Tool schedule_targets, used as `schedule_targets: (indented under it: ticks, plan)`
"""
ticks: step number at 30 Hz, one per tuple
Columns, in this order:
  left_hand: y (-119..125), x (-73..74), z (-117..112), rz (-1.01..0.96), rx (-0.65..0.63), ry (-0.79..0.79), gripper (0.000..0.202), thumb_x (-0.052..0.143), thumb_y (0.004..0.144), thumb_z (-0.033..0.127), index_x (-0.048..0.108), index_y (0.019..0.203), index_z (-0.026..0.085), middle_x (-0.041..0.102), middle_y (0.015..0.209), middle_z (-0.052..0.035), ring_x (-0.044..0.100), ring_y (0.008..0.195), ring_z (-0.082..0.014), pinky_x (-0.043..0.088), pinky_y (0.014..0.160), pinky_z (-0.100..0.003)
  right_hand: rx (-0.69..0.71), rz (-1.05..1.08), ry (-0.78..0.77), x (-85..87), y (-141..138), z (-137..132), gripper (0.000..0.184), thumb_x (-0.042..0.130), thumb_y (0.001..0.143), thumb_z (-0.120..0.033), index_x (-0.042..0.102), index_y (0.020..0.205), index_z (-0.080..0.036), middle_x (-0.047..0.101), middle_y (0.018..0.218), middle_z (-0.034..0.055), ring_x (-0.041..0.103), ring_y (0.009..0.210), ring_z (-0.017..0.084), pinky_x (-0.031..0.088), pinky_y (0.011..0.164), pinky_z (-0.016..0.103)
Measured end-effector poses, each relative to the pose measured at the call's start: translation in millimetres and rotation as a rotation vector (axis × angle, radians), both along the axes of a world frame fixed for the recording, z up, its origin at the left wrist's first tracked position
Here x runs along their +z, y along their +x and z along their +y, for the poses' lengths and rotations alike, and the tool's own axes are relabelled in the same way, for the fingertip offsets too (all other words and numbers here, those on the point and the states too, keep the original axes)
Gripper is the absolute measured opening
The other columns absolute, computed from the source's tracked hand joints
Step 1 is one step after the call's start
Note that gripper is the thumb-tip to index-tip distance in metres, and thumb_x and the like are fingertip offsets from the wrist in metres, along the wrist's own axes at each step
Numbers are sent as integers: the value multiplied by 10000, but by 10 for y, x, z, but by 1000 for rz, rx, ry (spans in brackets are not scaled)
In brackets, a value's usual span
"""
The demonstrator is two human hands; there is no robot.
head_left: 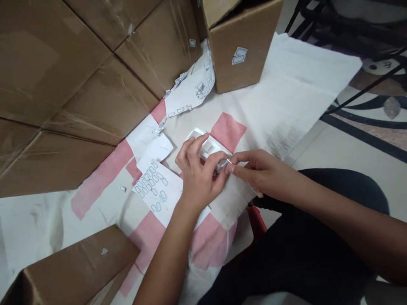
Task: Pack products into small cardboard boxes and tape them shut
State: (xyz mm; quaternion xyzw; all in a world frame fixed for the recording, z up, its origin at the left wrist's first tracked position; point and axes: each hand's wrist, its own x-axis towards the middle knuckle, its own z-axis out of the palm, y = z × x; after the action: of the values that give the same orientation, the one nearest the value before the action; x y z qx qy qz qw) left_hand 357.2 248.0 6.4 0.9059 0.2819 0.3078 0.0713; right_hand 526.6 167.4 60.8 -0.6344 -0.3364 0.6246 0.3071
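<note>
A white plastic object [208, 147] with a small raised rectangle on its face lies on the cloth; its exact kind I cannot make out. My left hand [199, 178] is closed around it, fingers over the far edge and thumb at the near right end. At that end my right hand [259, 171] is closed in a pinch on a thin white sliver [229, 162], too small to name surely. The fingertips of both hands almost meet there. Left of my left hand lies a white sheet [170, 212] with several small blue-edged labels [151, 180].
Stacked cardboard boxes [79, 80] wall off the left. An upright box [243, 55] stands at the back, another box [82, 262] at the front left. A second label sheet [190, 95] leans by the stack. Pink-and-white cloth [229, 131] covers the surface; black metal legs [365, 91] stand right.
</note>
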Motion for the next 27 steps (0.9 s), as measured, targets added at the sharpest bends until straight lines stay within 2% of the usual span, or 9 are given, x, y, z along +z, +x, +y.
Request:
schedule_targets:
  ticks: [6, 12, 20, 27]
  plan:
    - [16, -3, -13, -32, -8, -3, 169, 623, 921, 417, 614, 952, 252, 479, 1415, -121, 351, 1405, -346, 323, 1142, -568, 46, -47, 13, 37, -19, 20, 140, 617, 876, -321, 661, 860, -190, 425, 440, -85, 400, 374, 83, 289, 428, 210]
    - [7, -17, -3, -10, 11, 2, 198, 624, 925, 447, 613, 924, 250, 502, 1393, -114, 375, 1391, -337, 353, 1134, -552, 53, -47, 5, 24, -28, 5, 165, 622, 886, -350, 665, 867, -192, 427, 451, -82, 418, 384, 85, 284, 427, 206]
    - [-14, -43, 45, -76, -78, 1, 137, 665, 905, 356, 592, 945, 248, 466, 1395, -106, 354, 1386, -319, 348, 1128, -533, 36, 41, 19, -50, -38, -42, 245, 640, 895, -414, 650, 903, -169, 397, 443, -96, 408, 379, 80, 290, 406, 182]
    - [-24, -48, 73, -109, -56, -9, 221, 662, 906, 344, 490, 836, 223, 501, 1396, -112, 438, 1325, -307, 354, 1090, -508, 20, 76, 42, -38, -38, -44, 260, 647, 899, -420, 646, 871, -161, 374, 431, -102, 397, 369, 73, 302, 396, 171]
